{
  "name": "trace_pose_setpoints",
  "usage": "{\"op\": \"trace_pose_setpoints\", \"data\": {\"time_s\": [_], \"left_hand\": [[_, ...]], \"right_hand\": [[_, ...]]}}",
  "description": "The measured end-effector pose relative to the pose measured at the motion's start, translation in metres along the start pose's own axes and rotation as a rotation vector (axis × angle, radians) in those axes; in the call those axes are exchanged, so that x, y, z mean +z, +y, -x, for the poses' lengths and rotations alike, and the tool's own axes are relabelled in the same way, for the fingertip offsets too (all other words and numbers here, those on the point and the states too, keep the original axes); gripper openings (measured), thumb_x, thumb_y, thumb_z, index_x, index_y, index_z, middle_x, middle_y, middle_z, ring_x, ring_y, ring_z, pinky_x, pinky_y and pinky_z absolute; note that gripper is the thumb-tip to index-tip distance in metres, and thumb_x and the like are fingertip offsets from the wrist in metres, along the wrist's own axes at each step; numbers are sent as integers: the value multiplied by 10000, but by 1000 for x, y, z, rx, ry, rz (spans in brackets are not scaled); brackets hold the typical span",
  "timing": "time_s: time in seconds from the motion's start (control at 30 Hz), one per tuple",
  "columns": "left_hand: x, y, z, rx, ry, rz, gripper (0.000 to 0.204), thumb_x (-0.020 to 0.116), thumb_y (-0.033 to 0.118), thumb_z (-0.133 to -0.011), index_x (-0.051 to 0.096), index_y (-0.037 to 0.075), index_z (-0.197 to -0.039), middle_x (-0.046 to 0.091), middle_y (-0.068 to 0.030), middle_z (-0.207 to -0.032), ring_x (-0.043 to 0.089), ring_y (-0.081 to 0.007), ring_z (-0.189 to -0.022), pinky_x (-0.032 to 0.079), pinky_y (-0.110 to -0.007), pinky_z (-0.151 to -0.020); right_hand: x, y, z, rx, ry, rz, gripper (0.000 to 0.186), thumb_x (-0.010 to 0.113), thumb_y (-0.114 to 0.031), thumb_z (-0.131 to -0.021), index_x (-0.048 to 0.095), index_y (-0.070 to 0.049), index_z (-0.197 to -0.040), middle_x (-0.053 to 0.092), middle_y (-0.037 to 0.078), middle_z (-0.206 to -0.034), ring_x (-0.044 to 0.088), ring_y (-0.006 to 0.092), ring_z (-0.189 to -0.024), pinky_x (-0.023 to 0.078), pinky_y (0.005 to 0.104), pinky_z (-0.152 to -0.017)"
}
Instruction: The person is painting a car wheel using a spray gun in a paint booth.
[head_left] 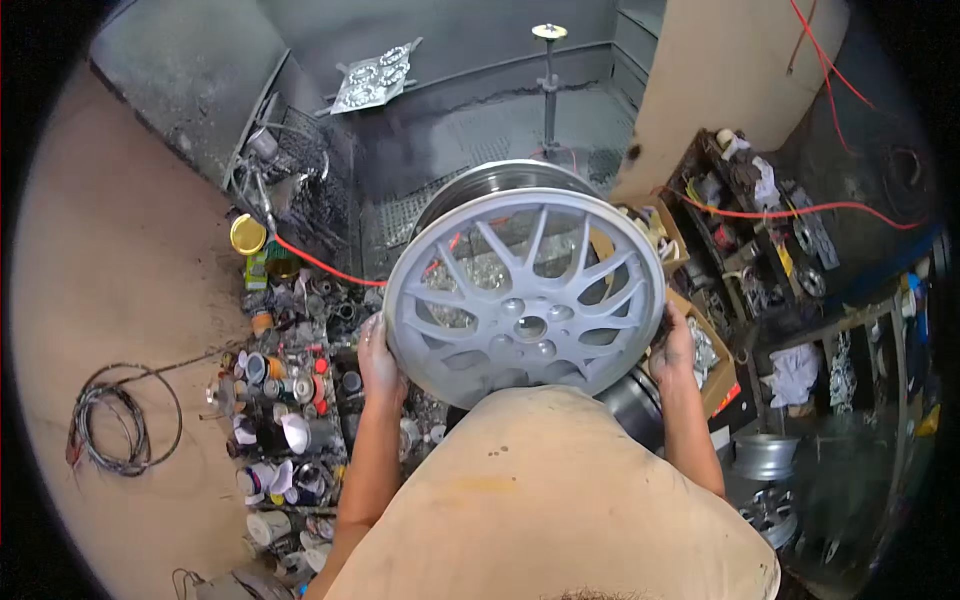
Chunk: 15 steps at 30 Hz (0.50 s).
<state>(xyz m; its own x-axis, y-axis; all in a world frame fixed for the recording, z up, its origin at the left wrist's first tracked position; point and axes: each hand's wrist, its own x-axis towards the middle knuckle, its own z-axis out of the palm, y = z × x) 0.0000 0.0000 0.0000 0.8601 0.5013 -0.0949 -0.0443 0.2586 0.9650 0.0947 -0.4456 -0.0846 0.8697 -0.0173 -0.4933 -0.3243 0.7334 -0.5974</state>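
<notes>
1. Nearest the camera, a tan shirt [540, 500] fills the lower middle of the view, and both bare forearms rise from beside it.
2. A grey-primed alloy wheel [527, 292] with thin branching spokes is held at chest height, face toward the camera, above the shirt.
3. The left hand [378, 360] is closed on the wheel's lower-left rim; the grip is wrapped around the rim edge.
4. The right hand [672, 345] is closed on the wheel's lower-right rim, fingers curled over the edge, and appears dark with grime or a glove.
5. A dark spray booth floor [480, 140] is seen beyond the wheel, with an upright metal stand [549, 70] at the back.
6. A cluster of paint cans [285, 400] is spread on the floor at the left, just beside the left forearm.
7. A coiled cable [112, 415] lies further left, well apart from the cans.
8. A red hose [320, 265] runs across the floor behind the cans.
9. Cluttered shelves [760, 240] stand at the right, and bare wheels [765, 460] lie below them.
</notes>
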Motion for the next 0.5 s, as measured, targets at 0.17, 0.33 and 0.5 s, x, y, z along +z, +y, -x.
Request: {"op": "trace_pose_setpoints", "data": {"time_s": [0.17,0.33,0.5], "left_hand": [[73,-63,-115,-56,271,207,287,484,215,-1058,605,22,-1232,644,-72,-1199,613,-200,-1125,479,-366,-1008],[108,-77,-248,-187,134,326,281,438,199,-1058,600,35,-1220,647,-88,-1200,631,-230,-1125,507,-410,-986],[180,-83,-448,-171,108,356,271,492,263,-1049,599,48,-1174,636,-98,-1167,637,-253,-1077,520,-440,-947]], "right_hand": [[70,-80,-140,-20,4,113,451,591,-371,-985,619,-26,-1274,650,115,-1286,586,299,-1175,424,464,-1076],[137,-79,-291,22,15,125,390,572,-344,-1002,659,-12,-1187,700,143,-1137,660,313,-1032,517,475,-962],[227,-112,-436,55,67,16,506,482,-438,-1025,654,4,-1202,690,180,-1180,652,349,-1063,485,519,-1011]]}}
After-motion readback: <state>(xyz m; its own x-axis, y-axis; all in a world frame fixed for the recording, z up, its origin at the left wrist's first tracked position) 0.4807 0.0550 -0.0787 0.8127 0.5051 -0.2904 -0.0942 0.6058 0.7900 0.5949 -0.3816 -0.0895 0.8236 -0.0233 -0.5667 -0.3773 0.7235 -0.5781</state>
